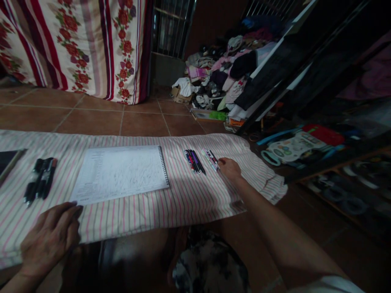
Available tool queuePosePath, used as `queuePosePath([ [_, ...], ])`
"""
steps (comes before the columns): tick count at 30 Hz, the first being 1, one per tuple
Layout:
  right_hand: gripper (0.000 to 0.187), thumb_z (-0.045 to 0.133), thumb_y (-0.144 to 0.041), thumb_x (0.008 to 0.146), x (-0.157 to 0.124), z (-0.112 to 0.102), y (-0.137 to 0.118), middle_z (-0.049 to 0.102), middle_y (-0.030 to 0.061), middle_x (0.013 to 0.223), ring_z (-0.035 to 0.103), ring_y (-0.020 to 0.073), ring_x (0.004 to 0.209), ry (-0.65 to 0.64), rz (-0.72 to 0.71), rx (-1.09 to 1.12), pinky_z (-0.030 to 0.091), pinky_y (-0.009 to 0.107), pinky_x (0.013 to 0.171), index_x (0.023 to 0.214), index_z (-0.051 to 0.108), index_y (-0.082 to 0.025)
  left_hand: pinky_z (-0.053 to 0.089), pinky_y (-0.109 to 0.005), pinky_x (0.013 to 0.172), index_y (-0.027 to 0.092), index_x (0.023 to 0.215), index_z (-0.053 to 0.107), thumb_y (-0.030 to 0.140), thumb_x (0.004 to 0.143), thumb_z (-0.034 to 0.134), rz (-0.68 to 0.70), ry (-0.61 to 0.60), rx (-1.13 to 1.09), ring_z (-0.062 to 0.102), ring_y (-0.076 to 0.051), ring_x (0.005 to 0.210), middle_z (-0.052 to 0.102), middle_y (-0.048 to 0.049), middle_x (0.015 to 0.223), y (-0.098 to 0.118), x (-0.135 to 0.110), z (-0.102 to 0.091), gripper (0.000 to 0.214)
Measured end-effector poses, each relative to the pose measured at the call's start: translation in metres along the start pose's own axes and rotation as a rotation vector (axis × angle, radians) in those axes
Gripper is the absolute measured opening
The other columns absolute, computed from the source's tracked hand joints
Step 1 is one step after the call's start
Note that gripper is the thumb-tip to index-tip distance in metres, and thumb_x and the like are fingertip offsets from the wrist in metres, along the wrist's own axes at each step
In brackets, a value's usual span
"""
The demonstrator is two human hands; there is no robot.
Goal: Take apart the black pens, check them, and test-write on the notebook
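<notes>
On a striped cloth (128, 211), my right hand (230, 169) reaches to a small group of slim, light-patterned pens (210, 159). Its fingers are closed at the right-hand end of that group, pinched on a pen. Just left of it lies a bundle of several dark pens (194, 161), one with a purple barrel. My left hand (50, 236) rests palm down at the cloth's near edge, fingers loosely bent and holding nothing. Its fingertips are by the lower left corner of a spiral notebook (122, 173), whose white page carries faint writing.
Several black markers (41, 179) lie at the left, beside a dark flat object (7, 162). A floral curtain (91, 49) hangs beyond the tiled floor (140, 118). Heaped clothes (220, 73) and a rack (336, 175) stand at the right.
</notes>
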State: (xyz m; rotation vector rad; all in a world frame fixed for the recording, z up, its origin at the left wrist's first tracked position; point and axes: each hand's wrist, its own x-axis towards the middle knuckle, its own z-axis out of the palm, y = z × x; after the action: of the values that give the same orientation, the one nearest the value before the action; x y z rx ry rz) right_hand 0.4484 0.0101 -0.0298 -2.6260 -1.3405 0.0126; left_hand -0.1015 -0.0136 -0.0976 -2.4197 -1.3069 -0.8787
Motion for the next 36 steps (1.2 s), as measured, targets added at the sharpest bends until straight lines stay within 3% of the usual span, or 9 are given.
queuePosePath([
  [3, 0.036, 0.041, -0.024, 0.083, -0.010, -0.003, -0.020, 0.065, 0.0120, 0.110, 0.060, 0.0225, 0.101, 0.059, -0.021, 0.050, 0.043, 0.030, 0.086, 0.109, 0.065, -0.015, 0.048, -0.041, 0.073, 0.025, 0.092, 0.057, 0.023, 0.078, 0.044, 0.067, 0.045, 0.077, 0.060, -0.027, 0.085, 0.066, -0.0057, 0.086, 0.001, 0.001, 0.001, 0.018],
  [6, 0.037, 0.040, -0.022, 0.083, -0.029, -0.002, -0.054, 0.065, 0.0091, 0.112, 0.060, 0.0185, 0.101, 0.070, -0.106, 0.154, 0.043, 0.027, 0.089, 0.111, 0.064, -0.016, 0.049, -0.037, 0.074, 0.021, 0.091, 0.059, 0.019, 0.078, 0.047, 0.026, 0.044, 0.140, 0.059, -0.024, 0.084, 0.063, -0.0083, 0.093, 0.005, 0.002, -0.002, 0.017],
  [9, 0.035, 0.042, -0.026, 0.081, -0.057, 0.005, -0.098, 0.067, 0.0092, 0.105, 0.062, 0.0189, 0.095, 0.064, -0.227, 0.497, 0.045, 0.030, 0.088, 0.105, 0.066, -0.014, 0.048, -0.034, 0.080, 0.019, 0.090, 0.061, 0.016, 0.078, 0.049, -0.055, -0.033, 0.131, 0.057, -0.022, 0.088, 0.062, -0.0090, 0.095, 0.010, 0.005, -0.006, 0.018],
  [14, 0.040, 0.051, -0.037, 0.075, -0.116, 0.022, -0.172, 0.070, 0.0119, 0.094, 0.065, 0.0211, 0.079, -0.150, -0.279, 0.996, 0.052, 0.032, 0.069, 0.103, 0.066, -0.012, 0.047, -0.032, 0.081, 0.018, 0.083, 0.061, 0.016, 0.080, 0.048, -0.183, -0.031, 0.062, 0.056, -0.021, 0.089, 0.062, -0.0081, 0.090, 0.023, 0.017, -0.011, 0.013],
  [18, 0.033, 0.052, -0.035, 0.076, -0.158, 0.032, -0.211, 0.069, 0.0099, 0.095, 0.064, 0.0203, 0.082, -0.173, -0.377, 1.067, 0.053, 0.031, 0.067, 0.098, 0.067, -0.015, 0.045, -0.030, 0.078, 0.017, 0.091, 0.060, 0.021, 0.083, 0.045, -0.380, -0.013, 0.052, 0.057, -0.020, 0.089, 0.062, -0.0076, 0.096, 0.026, 0.036, -0.014, 0.017],
  [20, 0.029, 0.051, -0.032, 0.077, -0.174, 0.034, -0.220, 0.068, 0.0093, 0.096, 0.064, 0.0199, 0.084, -0.171, -0.476, 1.040, 0.053, 0.031, 0.068, 0.095, 0.067, -0.017, 0.043, -0.029, 0.065, 0.018, 0.096, 0.060, 0.024, 0.085, 0.043, -0.562, -0.017, 0.108, 0.058, -0.020, 0.088, 0.059, -0.0081, 0.105, 0.020, 0.048, -0.017, 0.021],
  [26, 0.024, 0.047, -0.028, 0.082, -0.194, 0.042, -0.231, 0.068, 0.0085, 0.096, 0.063, 0.0189, 0.088, -0.172, -0.625, 0.982, 0.054, 0.031, 0.071, 0.093, 0.067, -0.019, 0.038, -0.031, 0.058, 0.020, 0.100, 0.061, 0.031, 0.085, 0.043, -0.919, -0.102, 0.174, 0.059, -0.021, 0.081, 0.057, -0.0087, 0.108, -0.016, 0.068, -0.029, 0.027],
  [33, 0.022, 0.048, -0.025, 0.081, -0.199, 0.038, -0.243, 0.068, 0.0066, 0.094, 0.064, 0.0168, 0.082, -0.243, -0.681, 0.994, 0.054, 0.027, 0.065, 0.092, 0.067, -0.021, 0.040, -0.032, 0.061, 0.020, 0.098, 0.064, 0.029, 0.085, 0.041, -0.992, -0.103, 0.183, 0.059, -0.022, 0.081, 0.059, -0.0097, 0.103, -0.040, 0.063, -0.035, 0.028],
  [36, 0.020, 0.049, -0.024, 0.081, -0.204, 0.041, -0.241, 0.068, 0.0059, 0.091, 0.064, 0.0163, 0.080, -0.250, -0.696, 0.985, 0.054, 0.028, 0.066, 0.091, 0.067, -0.021, 0.039, -0.033, 0.058, 0.021, 0.098, 0.065, 0.034, 0.085, 0.043, -0.962, -0.181, 0.211, 0.059, -0.025, 0.083, 0.059, -0.0100, 0.100, -0.042, 0.061, -0.035, 0.029],
])
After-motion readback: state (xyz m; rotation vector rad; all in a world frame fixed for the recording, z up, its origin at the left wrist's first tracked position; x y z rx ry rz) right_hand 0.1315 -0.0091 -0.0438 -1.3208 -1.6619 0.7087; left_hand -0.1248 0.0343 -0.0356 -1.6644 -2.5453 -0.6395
